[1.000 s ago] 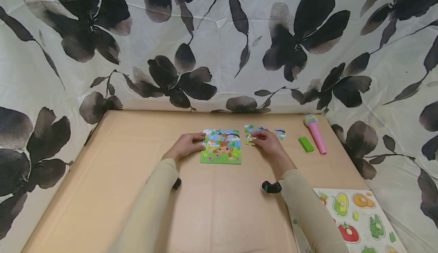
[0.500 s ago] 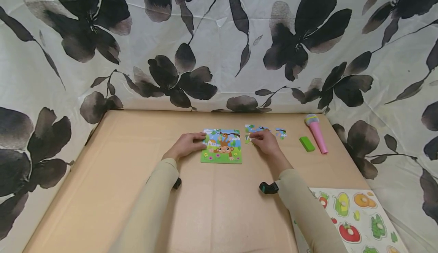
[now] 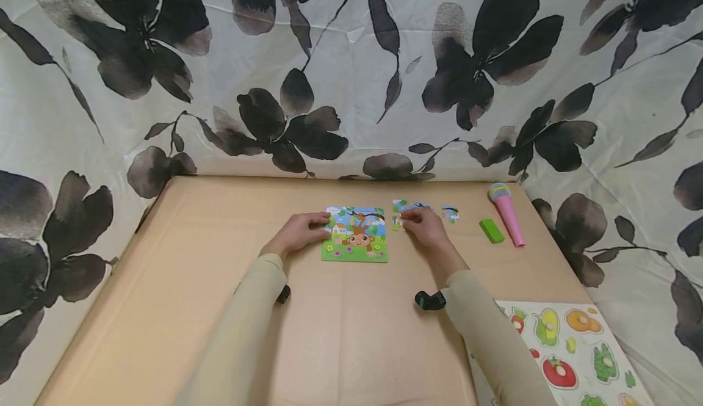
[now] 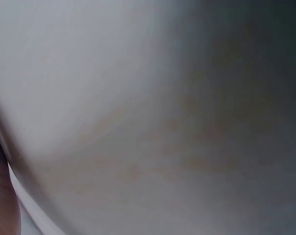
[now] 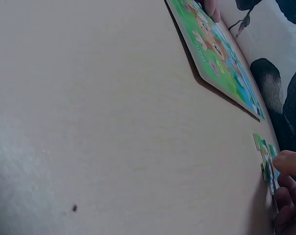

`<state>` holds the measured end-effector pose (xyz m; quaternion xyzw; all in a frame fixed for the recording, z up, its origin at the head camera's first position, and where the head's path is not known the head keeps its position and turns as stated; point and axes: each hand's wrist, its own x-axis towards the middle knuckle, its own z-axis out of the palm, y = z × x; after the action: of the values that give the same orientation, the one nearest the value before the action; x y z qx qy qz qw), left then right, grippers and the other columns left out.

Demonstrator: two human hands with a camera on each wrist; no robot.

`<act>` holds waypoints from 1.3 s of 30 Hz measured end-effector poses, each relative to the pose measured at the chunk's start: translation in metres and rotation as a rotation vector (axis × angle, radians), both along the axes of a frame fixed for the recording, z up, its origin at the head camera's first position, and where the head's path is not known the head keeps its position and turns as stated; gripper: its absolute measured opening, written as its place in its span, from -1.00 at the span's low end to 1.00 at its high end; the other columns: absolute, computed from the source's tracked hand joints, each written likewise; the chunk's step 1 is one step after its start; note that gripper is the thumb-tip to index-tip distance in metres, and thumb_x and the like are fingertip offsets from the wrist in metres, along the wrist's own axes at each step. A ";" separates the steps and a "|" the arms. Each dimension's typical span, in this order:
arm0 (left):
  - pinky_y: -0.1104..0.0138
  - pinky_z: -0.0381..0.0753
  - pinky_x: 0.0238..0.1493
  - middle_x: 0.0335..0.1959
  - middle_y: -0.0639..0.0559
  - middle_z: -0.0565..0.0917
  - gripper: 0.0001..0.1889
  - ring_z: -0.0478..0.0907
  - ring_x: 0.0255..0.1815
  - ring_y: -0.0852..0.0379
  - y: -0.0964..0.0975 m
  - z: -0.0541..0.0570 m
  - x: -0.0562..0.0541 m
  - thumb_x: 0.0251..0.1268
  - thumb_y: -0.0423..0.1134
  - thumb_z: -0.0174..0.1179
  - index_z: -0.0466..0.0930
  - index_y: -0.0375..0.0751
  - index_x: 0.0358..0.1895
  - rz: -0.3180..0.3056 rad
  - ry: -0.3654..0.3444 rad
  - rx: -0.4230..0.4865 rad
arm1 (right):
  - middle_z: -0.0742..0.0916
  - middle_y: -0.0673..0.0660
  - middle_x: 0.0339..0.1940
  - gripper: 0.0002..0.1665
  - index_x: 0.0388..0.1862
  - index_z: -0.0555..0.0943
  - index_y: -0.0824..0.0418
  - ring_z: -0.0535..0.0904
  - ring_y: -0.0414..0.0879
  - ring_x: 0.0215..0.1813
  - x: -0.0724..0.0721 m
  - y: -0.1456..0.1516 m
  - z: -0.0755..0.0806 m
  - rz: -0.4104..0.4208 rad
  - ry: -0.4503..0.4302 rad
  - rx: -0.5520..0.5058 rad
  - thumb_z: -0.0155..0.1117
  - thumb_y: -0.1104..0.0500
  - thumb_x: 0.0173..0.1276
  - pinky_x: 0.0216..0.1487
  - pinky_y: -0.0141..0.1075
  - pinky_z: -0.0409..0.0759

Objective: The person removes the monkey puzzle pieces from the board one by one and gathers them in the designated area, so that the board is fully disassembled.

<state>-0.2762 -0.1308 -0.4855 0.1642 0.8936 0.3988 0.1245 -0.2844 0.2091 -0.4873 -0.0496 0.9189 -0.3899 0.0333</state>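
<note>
Left hand (image 3: pixel 293 235) on picture board (image 3: pixel 359 230); right hand (image 3: pixel 431 229) at loose pieces (image 3: pixel 403 205)

Change: over the last second, the right wrist has shifted slightly left, and its fingertips stay at the loose pieces. The left hand and the picture board show no clear movement. Judged from this, no piece has been transferred, and the work remains at the loose pieces.

Left hand: fingers extended, thumb spread apart, both at the left edge of the picture board, which lies flat at the far middle of the table (image 3: pixel 351 326). Right hand: fingers curled, fingertips at the loose pieces, just right of the board. Whether they pinch one cannot be told.

Count:
- Picture board: one.
- Loose pieces at the fingertips: number hidden by the hand.
- Separate piece (image 3: pixel 451 213): one, right of that group.
- Green block (image 3: pixel 491 231): one, farther right.
- Pink microphone (image 3: pixel 509 217): one, far right, just beside the block.
- Printed sheet (image 3: pixel 584 346): one, near right, partly covered by the forearm.
</note>
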 end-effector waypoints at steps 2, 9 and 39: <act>0.09 0.13 0.49 0.38 0.04 0.45 -0.51 0.21 0.49 -0.02 0.000 -0.001 0.000 0.28 -0.12 0.31 0.57 -0.25 0.23 -0.008 0.012 0.006 | 0.65 0.27 0.04 -0.70 0.07 0.66 0.28 0.57 0.14 0.08 0.001 -0.002 0.002 0.005 -0.006 -0.010 0.23 0.21 0.42 0.12 -0.02 0.53; 0.05 0.24 0.43 0.28 -0.09 0.54 -0.61 0.34 0.40 -0.10 0.003 -0.004 0.001 0.29 -0.25 0.28 0.62 -0.34 0.15 -0.019 0.143 -0.001 | 0.64 0.24 0.11 -0.66 0.15 0.63 0.26 0.56 0.12 0.03 0.007 -0.019 0.012 0.063 -0.003 -0.049 0.16 0.20 0.46 -0.06 -0.09 0.57; 0.13 0.13 0.49 0.36 -0.04 0.46 -0.55 0.21 0.48 -0.01 0.007 0.002 -0.002 0.30 -0.25 0.28 0.56 -0.32 0.23 -0.085 0.085 -0.065 | 0.71 0.15 -0.05 -0.66 0.12 0.63 0.27 0.61 -0.03 -0.16 0.012 -0.090 0.002 0.136 -0.163 -0.298 0.26 0.20 0.41 -0.27 -0.30 0.62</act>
<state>-0.2777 -0.1236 -0.4837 0.2149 0.9027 0.3566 0.1085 -0.2722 0.1187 -0.4850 -0.0839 0.8397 -0.5214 0.1263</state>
